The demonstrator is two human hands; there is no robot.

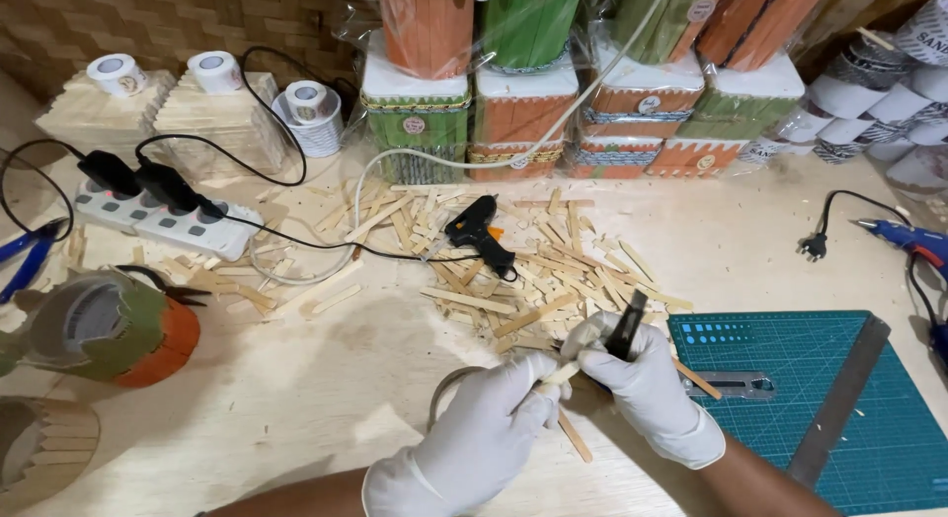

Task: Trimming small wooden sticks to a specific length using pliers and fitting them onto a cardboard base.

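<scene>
Both my hands wear white gloves near the bottom middle of the head view. My left hand [484, 428] pinches a thin wooden stick [561, 373] and rests over a ring-shaped tape roll [444, 389]. My right hand [647, 379] grips black cutting pliers [626, 324], whose jaws meet the stick's end. Another wooden stick [575, 436] lies under my hands. A heap of loose wooden sticks [513, 270] spreads just beyond, with a black glue gun [479, 236] lying on it.
A green cutting mat [790, 379] with a metal ruler [839, 398] and utility knife [731, 385] lies right. A white power strip [163, 221] sits left, a stick-covered holder [109, 329] near it. Wrapped orange and green boxes [553, 92] line the back. A blue glue gun [913, 242] lies far right.
</scene>
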